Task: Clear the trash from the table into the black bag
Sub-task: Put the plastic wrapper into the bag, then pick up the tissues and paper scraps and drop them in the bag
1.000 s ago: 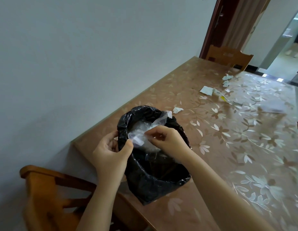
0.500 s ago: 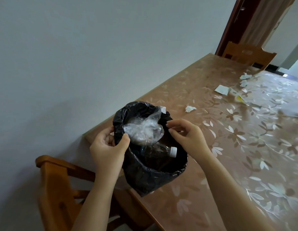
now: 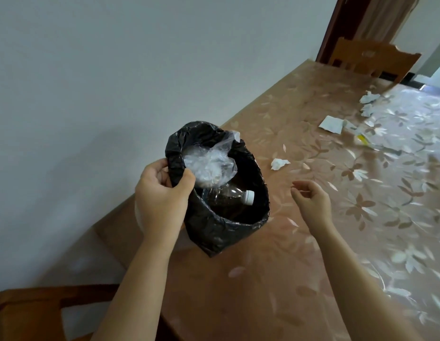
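The black bag (image 3: 221, 225) stood open at centre frame, on the near corner of the table (image 3: 275, 279). Inside it lay a clear plastic bag (image 3: 209, 166) over a clear bottle (image 3: 228, 196) with a white cap. The left hand (image 3: 162, 200) pinched the bag's rim at its left side, thumb inside, fingers clamped on the plastic. The right hand (image 3: 312, 200) hovered right of the bag, apart from it, fingers loosely curled and empty. A crumpled tissue (image 3: 279, 163) lay just beyond, upper right of the bag. More paper scraps (image 3: 332, 124) lay scattered at the frame's upper right.
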